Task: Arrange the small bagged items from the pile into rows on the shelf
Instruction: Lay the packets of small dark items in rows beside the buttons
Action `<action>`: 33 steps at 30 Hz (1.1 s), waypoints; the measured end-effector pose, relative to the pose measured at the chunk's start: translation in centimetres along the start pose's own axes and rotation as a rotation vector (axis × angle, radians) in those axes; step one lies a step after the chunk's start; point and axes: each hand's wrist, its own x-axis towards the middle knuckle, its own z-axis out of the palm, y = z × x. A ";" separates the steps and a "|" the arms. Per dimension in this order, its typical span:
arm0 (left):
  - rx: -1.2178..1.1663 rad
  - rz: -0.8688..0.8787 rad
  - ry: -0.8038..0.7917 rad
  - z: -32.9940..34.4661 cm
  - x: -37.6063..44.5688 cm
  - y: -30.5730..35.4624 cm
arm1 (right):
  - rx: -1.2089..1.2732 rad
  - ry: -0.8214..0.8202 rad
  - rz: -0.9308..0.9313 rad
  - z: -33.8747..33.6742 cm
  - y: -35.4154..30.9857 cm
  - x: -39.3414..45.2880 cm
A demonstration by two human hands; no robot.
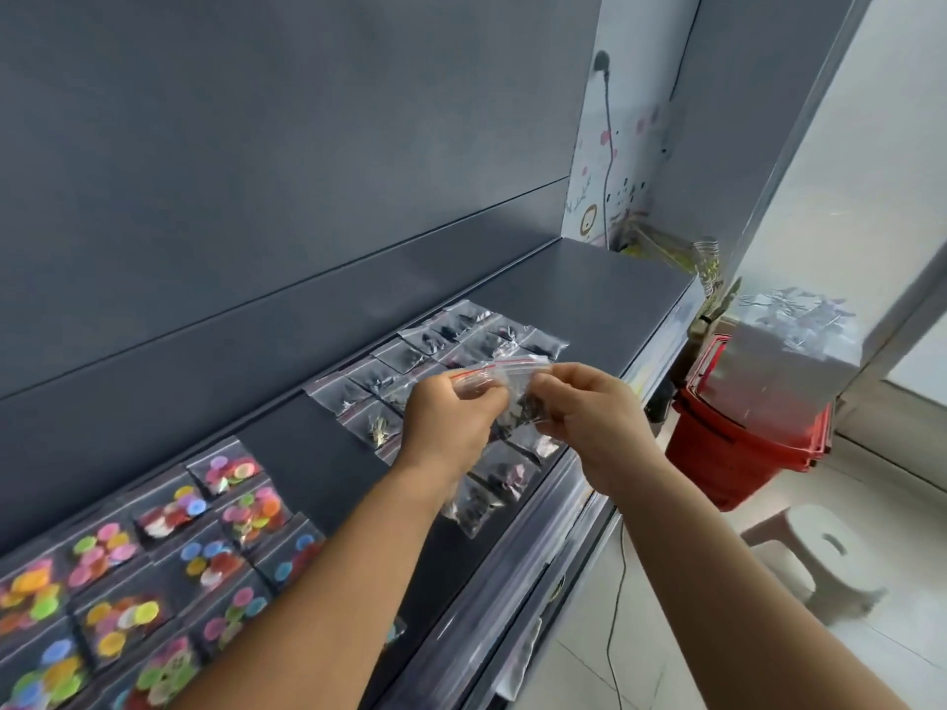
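Right of the grip, red baskets (738, 453) sit stacked on the floor with a clear bag (791, 351) on top. Below and right of it stands a white stool (820, 556). Far above it, a black cable (608, 146) hangs down patterned wallpaper (622, 69).

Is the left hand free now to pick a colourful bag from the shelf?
Probably not: the left hand and right hand both hold small clear bags; the colourful bags lie uncovered.
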 end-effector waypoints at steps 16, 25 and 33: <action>0.179 -0.106 0.320 10.5 8.4 0.2 | -0.379 -0.276 -0.121 -7.0 -0.7 17.6; 0.419 -0.181 0.385 16.2 9.2 -0.7 | -0.707 -0.483 -0.161 -11.3 1.0 23.5; 0.869 -0.052 0.398 17.9 8.9 -1.5 | -0.954 -0.526 -0.292 -11.6 2.4 24.1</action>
